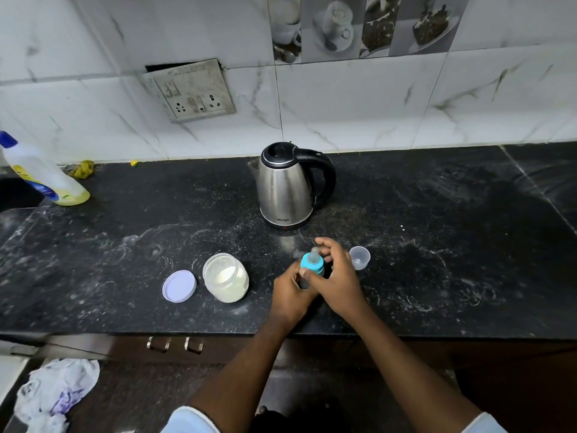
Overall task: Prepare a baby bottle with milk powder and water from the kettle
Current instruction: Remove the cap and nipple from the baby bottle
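Nearest the camera, two bare forearms reach forward over the front edge of a dark speckled countertop (437,276), with pale sleeves just showing at the bottom of the view. The left hand (292,292) wraps closed around the lower body of a small baby bottle (311,266), which stands near the front of the counter, just ahead of its edge. The right hand (338,276) curls over the bottle from the right side, its fingers (327,245) bent around the blue collar and the teat at the top, gripping it. Most of the bottle's body is hidden behind both hands, so its contents cannot be told. Just to the right of the right hand sits a small clear cup (359,257), upright and apart from the bottle. To the left stands an open jar (225,278) with whitish powder inside, and its pale lilac lid (179,286) lies flat just beside it on the left. Further back, behind the bottle, a steel kettle (288,185) with a black lid and handle stands upright, spout to the left. At the far left leans a plastic bottle of yellow liquid (43,175). The tiled wall behind carries a switchboard (193,90).
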`<state>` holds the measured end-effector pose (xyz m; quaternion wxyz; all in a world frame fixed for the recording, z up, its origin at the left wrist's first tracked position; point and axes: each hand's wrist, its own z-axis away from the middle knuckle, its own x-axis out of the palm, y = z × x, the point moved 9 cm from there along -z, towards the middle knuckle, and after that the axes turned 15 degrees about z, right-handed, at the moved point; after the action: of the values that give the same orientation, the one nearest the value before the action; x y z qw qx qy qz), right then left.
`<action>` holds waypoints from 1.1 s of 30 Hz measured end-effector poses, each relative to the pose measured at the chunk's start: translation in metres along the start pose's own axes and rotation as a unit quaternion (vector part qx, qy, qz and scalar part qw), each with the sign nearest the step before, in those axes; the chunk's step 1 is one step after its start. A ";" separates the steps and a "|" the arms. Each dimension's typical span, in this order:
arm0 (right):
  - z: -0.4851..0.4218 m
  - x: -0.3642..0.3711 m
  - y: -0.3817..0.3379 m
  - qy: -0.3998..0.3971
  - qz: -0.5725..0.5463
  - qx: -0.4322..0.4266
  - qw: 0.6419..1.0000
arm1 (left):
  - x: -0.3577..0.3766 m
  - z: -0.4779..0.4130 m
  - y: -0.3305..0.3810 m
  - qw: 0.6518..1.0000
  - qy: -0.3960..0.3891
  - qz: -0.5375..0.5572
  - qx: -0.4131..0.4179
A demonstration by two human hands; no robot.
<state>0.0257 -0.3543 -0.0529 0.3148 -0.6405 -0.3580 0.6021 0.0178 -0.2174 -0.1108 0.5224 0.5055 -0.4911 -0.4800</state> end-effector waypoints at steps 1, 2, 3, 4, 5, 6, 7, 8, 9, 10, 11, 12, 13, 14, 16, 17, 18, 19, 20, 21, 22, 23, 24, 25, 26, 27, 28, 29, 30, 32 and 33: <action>0.000 -0.003 -0.003 0.007 -0.021 -0.006 1.000 | 0.000 0.000 0.000 1.000 0.001 0.005 -0.001; -0.001 -0.008 -0.006 0.015 -0.037 -0.013 0.999 | 0.000 0.000 -0.001 1.000 0.005 0.011 -0.001; -0.002 -0.013 -0.008 0.023 -0.050 -0.021 0.998 | -0.001 0.000 -0.001 1.000 0.009 0.016 -0.001; -0.002 -0.019 -0.010 0.037 -0.058 -0.027 0.997 | -0.001 0.001 -0.002 1.000 0.012 0.019 -0.003; -0.002 -0.029 -0.012 0.059 -0.056 -0.031 0.996 | -0.002 0.000 -0.003 1.000 0.013 0.016 -0.006; 0.000 -0.041 -0.011 0.091 -0.039 -0.036 0.994 | -0.002 0.000 -0.004 1.000 0.014 0.008 -0.010; 0.003 -0.054 -0.009 0.127 -0.009 -0.039 0.991 | -0.002 -0.001 -0.005 1.000 0.015 -0.001 -0.013; 0.008 -0.067 -0.005 0.160 0.028 -0.042 0.986 | -0.002 -0.001 -0.007 1.000 0.016 -0.010 -0.015; 0.014 -0.077 -0.001 0.185 0.072 -0.045 0.979 | -0.003 -0.002 -0.008 1.000 0.017 -0.016 -0.016; 0.020 -0.085 0.006 0.201 0.118 -0.041 0.972 | -0.004 -0.002 -0.009 0.999 0.017 -0.021 -0.016; 0.025 -0.089 0.015 0.205 0.160 -0.030 0.965 | -0.004 -0.003 -0.010 0.999 0.017 -0.027 -0.015; 0.030 -0.091 0.025 0.198 0.194 -0.013 0.961 | -0.004 -0.003 -0.011 0.999 0.015 -0.031 -0.013; 0.033 -0.090 0.036 0.181 0.224 0.004 0.958 | -0.004 -0.004 -0.012 0.999 0.015 -0.035 -0.011; 0.036 -0.086 0.046 0.158 0.252 0.018 0.954 | -0.004 -0.004 -0.012 0.999 0.015 -0.038 -0.009; 0.039 -0.077 0.063 0.104 0.301 0.034 0.947 | -0.004 -0.005 -0.013 0.999 0.016 -0.041 -0.008; 0.039 -0.073 0.069 0.079 0.319 0.042 0.943 | -0.004 -0.005 -0.013 0.999 0.017 -0.041 -0.008; 0.039 -0.069 0.074 0.059 0.333 0.050 0.940 | -0.004 -0.005 -0.014 0.999 0.017 -0.043 -0.007; 0.038 -0.065 0.078 0.044 0.344 0.057 0.936 | -0.004 -0.005 -0.014 0.999 0.016 -0.044 -0.007; 0.036 -0.062 0.082 0.032 0.353 0.066 0.933 | -0.004 -0.004 -0.014 0.999 0.013 -0.045 -0.007; 0.035 -0.060 0.086 0.022 0.363 0.074 0.929 | -0.004 -0.004 -0.014 0.999 0.010 -0.043 -0.007; 0.034 -0.057 0.089 0.013 0.373 0.081 0.924 | -0.004 -0.004 -0.014 0.999 0.006 -0.042 -0.009; 0.034 -0.056 0.091 0.005 0.382 0.087 0.920 | -0.004 -0.004 -0.015 0.999 0.002 -0.040 -0.013; 0.034 -0.055 0.093 0.001 0.386 0.092 0.918 | -0.003 -0.004 -0.016 0.999 -0.002 -0.040 -0.019; 0.035 -0.055 0.095 0.000 0.386 0.097 0.917 | -0.004 -0.004 -0.017 0.999 -0.005 -0.040 -0.024; 0.036 -0.056 0.095 0.003 0.382 0.101 0.919 | -0.005 -0.003 -0.018 0.999 -0.007 -0.042 -0.030; 0.037 -0.058 0.094 0.011 0.376 0.103 0.921 | -0.006 -0.002 -0.019 0.998 -0.010 -0.043 -0.033; 0.038 -0.061 0.090 0.026 0.369 0.103 0.923 | -0.006 0.000 -0.019 0.998 -0.015 -0.044 -0.036; 0.038 -0.065 0.083 0.046 0.363 0.097 0.926 | -0.007 0.001 -0.018 0.998 -0.017 -0.046 -0.037; 0.038 -0.069 0.073 0.071 0.358 0.084 0.927 | -0.008 0.003 -0.016 0.998 -0.017 -0.049 -0.038; 0.038 -0.075 0.043 0.123 0.343 0.038 0.930 | -0.013 0.008 -0.006 0.998 -0.015 -0.051 -0.036; 0.038 -0.078 0.026 0.148 0.330 0.011 0.932 | -0.015 0.012 0.003 0.998 -0.011 -0.048 -0.030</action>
<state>-0.0116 -0.4349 -0.0355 0.1550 -0.8005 -0.0691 0.5748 0.0048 -0.2031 -0.1085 0.5087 0.5071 -0.4572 -0.5244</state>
